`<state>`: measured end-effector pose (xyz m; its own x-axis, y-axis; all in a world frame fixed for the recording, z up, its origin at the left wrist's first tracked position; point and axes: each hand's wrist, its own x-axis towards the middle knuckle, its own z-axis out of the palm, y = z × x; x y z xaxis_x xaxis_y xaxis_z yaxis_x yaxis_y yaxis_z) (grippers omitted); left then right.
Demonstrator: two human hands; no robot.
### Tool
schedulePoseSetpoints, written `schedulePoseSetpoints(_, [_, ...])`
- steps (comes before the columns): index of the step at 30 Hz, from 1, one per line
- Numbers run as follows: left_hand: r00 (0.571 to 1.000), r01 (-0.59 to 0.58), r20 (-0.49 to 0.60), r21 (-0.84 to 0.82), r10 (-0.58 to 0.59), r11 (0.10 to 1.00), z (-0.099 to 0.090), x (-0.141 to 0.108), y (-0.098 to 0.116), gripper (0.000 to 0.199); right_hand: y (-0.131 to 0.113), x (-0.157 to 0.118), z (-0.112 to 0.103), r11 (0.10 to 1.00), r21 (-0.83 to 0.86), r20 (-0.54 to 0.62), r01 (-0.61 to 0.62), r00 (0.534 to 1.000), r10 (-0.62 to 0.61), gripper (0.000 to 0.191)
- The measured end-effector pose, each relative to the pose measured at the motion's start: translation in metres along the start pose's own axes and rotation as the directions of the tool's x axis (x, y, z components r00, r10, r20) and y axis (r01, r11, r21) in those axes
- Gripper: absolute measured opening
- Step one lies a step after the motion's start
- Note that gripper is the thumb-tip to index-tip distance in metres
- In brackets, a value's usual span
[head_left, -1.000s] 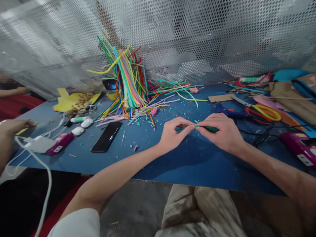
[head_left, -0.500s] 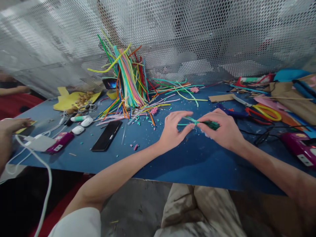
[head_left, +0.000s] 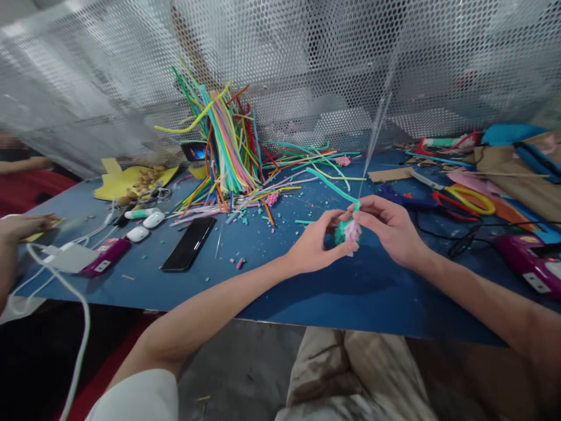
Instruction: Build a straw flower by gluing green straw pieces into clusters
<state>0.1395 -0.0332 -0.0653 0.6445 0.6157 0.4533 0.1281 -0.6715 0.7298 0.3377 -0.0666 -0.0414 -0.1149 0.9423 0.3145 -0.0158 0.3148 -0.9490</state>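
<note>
My left hand [head_left: 312,242] is closed, thumb and fingers around a small fuzzy green and pale pink pipe-cleaner piece [head_left: 351,231]. From the top of this piece a turquoise pipe cleaner [head_left: 332,185] slants up to the left. At the point where it leaves the piece, my right hand [head_left: 391,229] pinches it between thumb and fingertips. Another short turquoise length [head_left: 304,221] lies on the blue table just left of my hands. Some of the piece is hidden behind my fingers.
A tall bundle of coloured pipe cleaners [head_left: 228,140] stands at the back. A black phone [head_left: 188,244] lies to the left, with white cables nearby. Scissors [head_left: 471,199] and a purple power strip [head_left: 530,263] are on the right. Another person's hand [head_left: 33,225] rests at far left.
The fuzzy piece has turned, so its pale pink side now shows. My left hand has shifted from the turquoise strand onto the piece; my right hand now pinches the strand, which points up-left.
</note>
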Motion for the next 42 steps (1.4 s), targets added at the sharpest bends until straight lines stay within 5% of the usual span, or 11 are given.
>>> schedulePoseSetpoints(6, [1.0,-0.007,0.004,0.215,0.006,0.977,-0.014,0.004,-0.003,0.039,0.012,0.004,-0.003,0.999,0.05,-0.081,-0.016,0.997,0.02,0.024])
schedulePoseSetpoints(9, [0.995,-0.075,0.095,0.372,0.042,0.925,-0.024,0.007,-0.005,0.038,0.017,0.008,-0.009,0.997,0.069,-0.131,-0.042,0.99,0.051,0.025])
schedulePoseSetpoints(13, [0.973,-0.087,0.228,0.545,-0.047,0.834,-0.03,0.006,-0.004,0.032,0.022,0.011,-0.011,0.994,0.023,-0.114,-0.104,0.988,0.106,0.028])
schedulePoseSetpoints(17, [0.98,-0.052,0.178,0.666,-0.091,0.744,-0.027,0.004,0.003,0.037,0.025,0.011,-0.007,0.985,0.031,-0.107,-0.167,0.98,0.169,0.032])
schedulePoseSetpoints(23, [0.991,-0.095,0.132,0.574,0.023,0.813,-0.021,0.002,0.013,0.044,0.024,0.008,-0.003,0.989,-0.021,-0.139,-0.149,0.98,0.145,0.034])
schedulePoseSetpoints(31, [0.987,0.128,0.035,0.431,-0.158,0.893,-0.015,0.006,0.005,0.029,0.026,0.008,-0.002,0.985,0.03,-0.076,-0.172,0.982,0.174,0.034])
schedulePoseSetpoints(35, [0.986,0.165,-0.059,0.47,-0.156,0.867,-0.021,0.009,0.001,0.029,0.027,0.01,-0.006,0.984,0.059,-0.051,-0.169,0.984,0.172,0.037])
schedulePoseSetpoints(39, [0.985,0.138,-0.159,0.511,-0.064,0.848,-0.033,0.012,-0.008,0.027,0.021,0.008,-0.015,0.949,-0.311,-0.168,-0.051,0.986,-0.002,0.03])
schedulePoseSetpoints(42, [0.977,0.12,-0.212,0.534,-0.004,0.837,-0.04,0.014,-0.019,0.029,0.007,0.003,-0.024,0.73,-0.643,-0.018,0.231,0.948,-0.317,0.021])
